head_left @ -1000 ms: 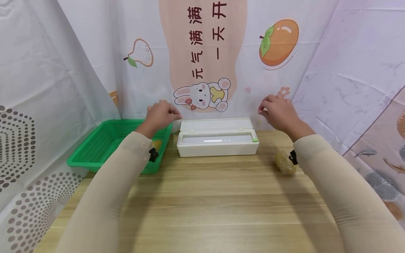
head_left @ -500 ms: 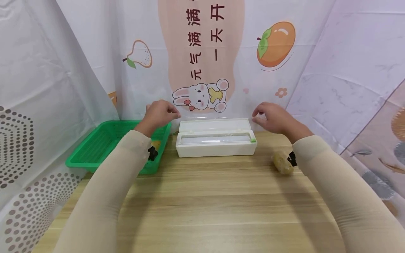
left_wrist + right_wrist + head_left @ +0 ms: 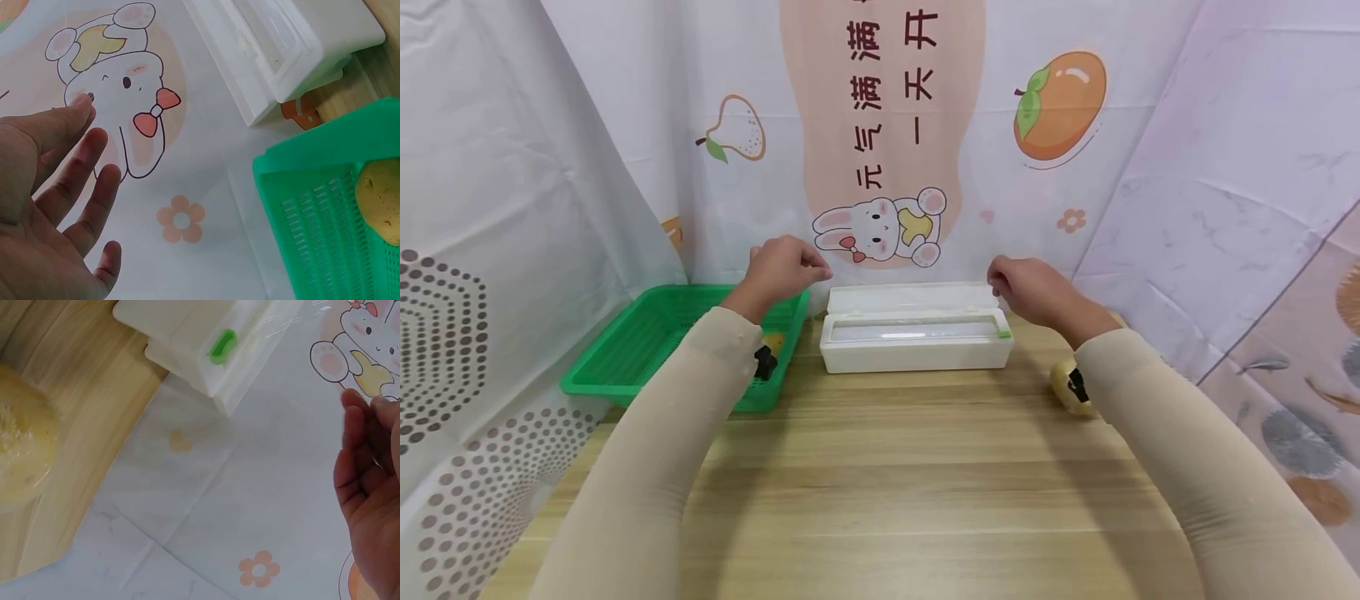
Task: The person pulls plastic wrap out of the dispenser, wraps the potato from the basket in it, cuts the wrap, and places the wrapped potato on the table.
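A white cling film dispenser (image 3: 917, 358) stands at the back of the table with its lid tipped back and a green slide cutter (image 3: 223, 347) at its right end. Clear cling film (image 3: 284, 324) glints as it rises from the box in the right wrist view. My left hand (image 3: 778, 268) is raised beyond the box's left end, thumb and forefinger pinched together, other fingers loosely bent. Above the right end, my right hand (image 3: 1033, 287) pinches with thumb and forefinger. Both hands appear to hold the film's edge, though it hardly shows at the fingertips.
A green plastic basket (image 3: 617, 389) at the left holds a potato (image 3: 380, 200). On the right, partly behind my wrist, lies a shiny film-wrapped potato (image 3: 25, 444) on the wooden table (image 3: 887, 500). A printed curtain (image 3: 730, 217) hangs close behind the box.
My right hand has come down and leftward, from beyond the box's right side to just over its right end. The left hand has stayed nearly still.
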### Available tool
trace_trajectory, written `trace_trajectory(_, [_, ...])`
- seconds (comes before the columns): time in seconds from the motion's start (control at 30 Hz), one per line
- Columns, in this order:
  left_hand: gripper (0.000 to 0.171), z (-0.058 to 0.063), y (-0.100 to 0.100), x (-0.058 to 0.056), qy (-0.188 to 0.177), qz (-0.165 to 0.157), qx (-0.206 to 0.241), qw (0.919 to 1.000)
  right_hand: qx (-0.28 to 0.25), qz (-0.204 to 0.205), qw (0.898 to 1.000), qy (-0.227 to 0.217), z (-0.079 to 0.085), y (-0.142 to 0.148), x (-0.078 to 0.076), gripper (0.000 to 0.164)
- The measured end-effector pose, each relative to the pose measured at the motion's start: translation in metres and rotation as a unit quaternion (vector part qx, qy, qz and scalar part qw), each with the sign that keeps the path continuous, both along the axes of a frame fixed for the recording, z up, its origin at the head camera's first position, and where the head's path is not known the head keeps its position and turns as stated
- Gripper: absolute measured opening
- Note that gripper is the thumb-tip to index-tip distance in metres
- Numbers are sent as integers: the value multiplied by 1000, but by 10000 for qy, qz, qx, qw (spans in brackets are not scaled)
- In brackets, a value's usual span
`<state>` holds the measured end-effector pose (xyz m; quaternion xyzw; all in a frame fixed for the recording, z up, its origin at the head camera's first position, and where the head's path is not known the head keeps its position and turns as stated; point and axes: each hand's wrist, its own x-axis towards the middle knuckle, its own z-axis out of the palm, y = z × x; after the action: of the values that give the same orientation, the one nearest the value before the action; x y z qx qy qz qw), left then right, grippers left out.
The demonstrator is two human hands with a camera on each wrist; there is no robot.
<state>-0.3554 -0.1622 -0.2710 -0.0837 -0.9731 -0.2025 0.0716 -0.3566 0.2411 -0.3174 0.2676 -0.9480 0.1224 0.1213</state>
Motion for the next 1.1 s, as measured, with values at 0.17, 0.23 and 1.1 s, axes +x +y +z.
trace_trajectory(0.17, [17, 3, 1, 1, 36, -69, -5, 10000, -55, 521, 9969, 580, -3, 4, 0, 18])
trace_trajectory(0.23, [17, 5, 2, 2, 49, -92, -4, 9999, -81, 628, 9959, 648, -4, 3, 0, 18])
trace_trajectory(1.1, [17, 23, -6, 13, 201, -100, 179, 9996, -1234, -65, 9906, 587, 21, 9, 2, 6])
